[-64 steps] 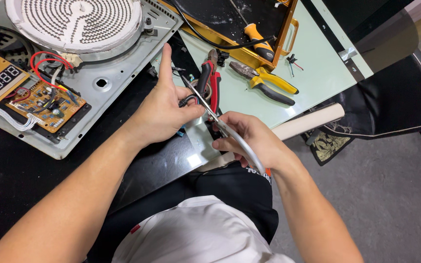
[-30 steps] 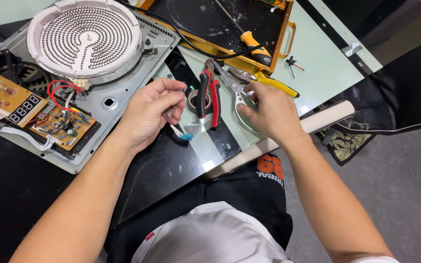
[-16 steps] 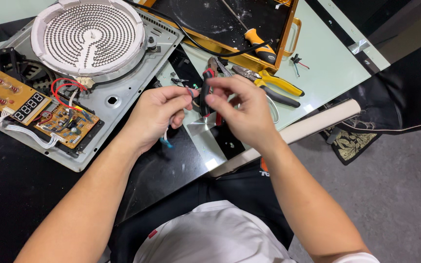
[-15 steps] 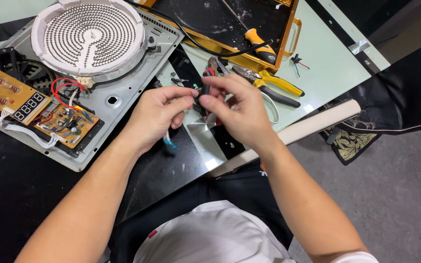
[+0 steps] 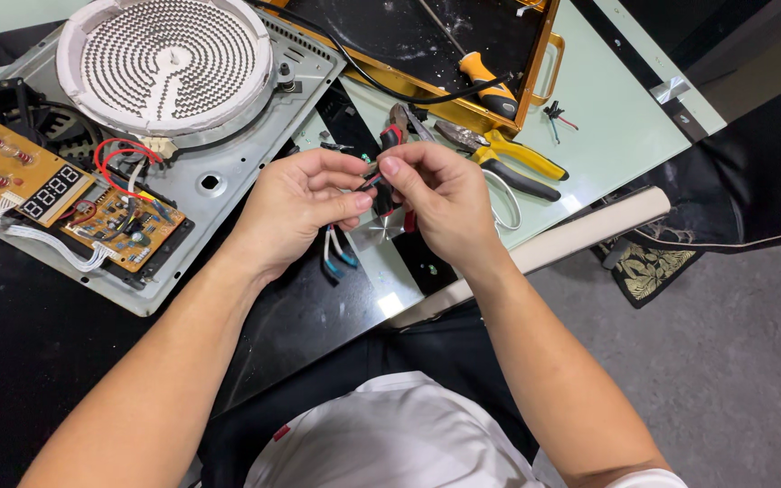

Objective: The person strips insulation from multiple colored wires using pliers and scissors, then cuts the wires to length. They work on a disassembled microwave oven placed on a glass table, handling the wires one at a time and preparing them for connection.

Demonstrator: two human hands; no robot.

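Currently left hand (image 5: 305, 212) and right hand (image 5: 440, 203) pinch a small wired part (image 5: 371, 183) between fingertips, its blue-tipped white leads (image 5: 336, 253) dangling under the left hand, above the desk (image 5: 625, 126), near pliers (image 5: 508, 163).

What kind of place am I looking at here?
Probably a small appliance repair bench. An opened electric hotplate with a round white coil heating disc and bare orange circuit boards lies on the table, yellow-handled pliers rest nearby, and both hands pinch thin wires.
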